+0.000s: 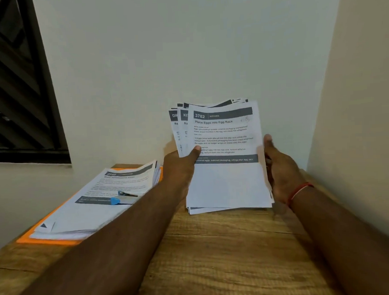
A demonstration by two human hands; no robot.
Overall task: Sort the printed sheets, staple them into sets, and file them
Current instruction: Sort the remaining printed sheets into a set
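- Sheaf of printed sheets (226,184): held nearly upright over the wooden table (215,246), just right of the scene's centre. Its upper corners were fanned towards 10 o'clock. The front sheet read "3782 KITCHEN – Place Eggs into Egg Rack". Whether the lower edge touched the table could not be told.
- Left hand (181,168): gripped the sheaf at its 9 o'clock edge, thumb pressed flat on the front sheet. The fingers lay behind the paper, hidden.
- Right hand (279,172): held the 3 o'clock edge, thumb upright along it. The fingers were curled out of sight behind the sheaf. A red thread (300,190) circled the wrist.
- Second stack of sheets (91,209): lay flat at 9 o'clock from the sheaf, on an orange folder (48,239).
- Stapler (122,197): blue-ended, resting on top of that stack.
- Window (15,88): dark-framed, at 10 o'clock, set in a pale wall.
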